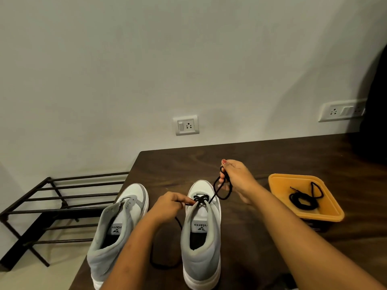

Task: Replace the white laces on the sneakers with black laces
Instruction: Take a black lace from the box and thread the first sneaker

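Note:
Two grey and white sneakers stand on the dark wooden table [272,155], toes pointing away from me. The right sneaker [202,237] has a black lace [200,200] crossed through its lowest eyelets. My left hand [170,206] pinches the lace at the left eyelets of this shoe. My right hand [236,178] holds the lace's other end, looped around its fingers above the toe. A slack part of the lace trails on the table between the shoes. The left sneaker [117,231] has no lace.
An orange tub [326,214] at the right holds a second coiled black lace [303,198]. A black metal shoe rack [52,206] stands on the floor beside the table's left edge. Wall sockets [186,125] sit behind. A dark object looms at the far right.

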Demonstrator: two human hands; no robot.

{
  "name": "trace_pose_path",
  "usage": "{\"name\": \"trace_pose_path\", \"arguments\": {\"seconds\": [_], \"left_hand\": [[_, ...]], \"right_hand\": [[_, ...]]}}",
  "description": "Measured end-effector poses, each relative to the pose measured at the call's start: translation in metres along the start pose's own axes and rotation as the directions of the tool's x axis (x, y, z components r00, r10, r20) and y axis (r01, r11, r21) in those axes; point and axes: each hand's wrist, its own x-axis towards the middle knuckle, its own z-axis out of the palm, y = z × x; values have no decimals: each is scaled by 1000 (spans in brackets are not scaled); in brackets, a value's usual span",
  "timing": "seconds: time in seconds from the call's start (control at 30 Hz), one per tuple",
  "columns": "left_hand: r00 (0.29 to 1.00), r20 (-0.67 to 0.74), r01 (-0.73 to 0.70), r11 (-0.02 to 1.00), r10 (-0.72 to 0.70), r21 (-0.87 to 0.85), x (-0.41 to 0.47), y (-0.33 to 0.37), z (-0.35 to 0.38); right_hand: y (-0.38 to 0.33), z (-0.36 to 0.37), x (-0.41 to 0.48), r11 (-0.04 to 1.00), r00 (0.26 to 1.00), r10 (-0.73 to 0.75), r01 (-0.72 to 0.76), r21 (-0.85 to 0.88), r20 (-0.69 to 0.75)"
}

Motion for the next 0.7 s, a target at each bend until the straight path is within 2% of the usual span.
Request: {"name": "trace_pose_path", "arguments": {"seconds": [0.17, 0.3, 0.47, 0.6, 0.63, 0.7], "left_hand": [[996, 85, -19, 1000, 18, 14, 2, -6, -6], [995, 95, -20, 1000, 18, 17, 1, -10, -8], [999, 41, -15, 1000, 16, -26, -2, -15, -11], [997, -83, -5, 1000, 7, 25, -8, -13, -10], [994, -109, 4, 999, 1, 42, -10, -11, -10], [986, -165, 42, 989, -18, 141, -15, -5, -9]], "right_hand": [[5, -3, 4, 997, 996, -17, 9, -79, -93], [8, -7, 6, 985, 990, -20, -4, -171, -138], [12, -11, 10, 942, 986, 35, -87, -324, -163], [9, -17, 3, 918, 995, 62, -88, -387, -78], [8, -19, 1, 890, 997, 48, -69, -451, -58], [7, -24, 1, 740, 999, 2, -26, -672, -36]]}}
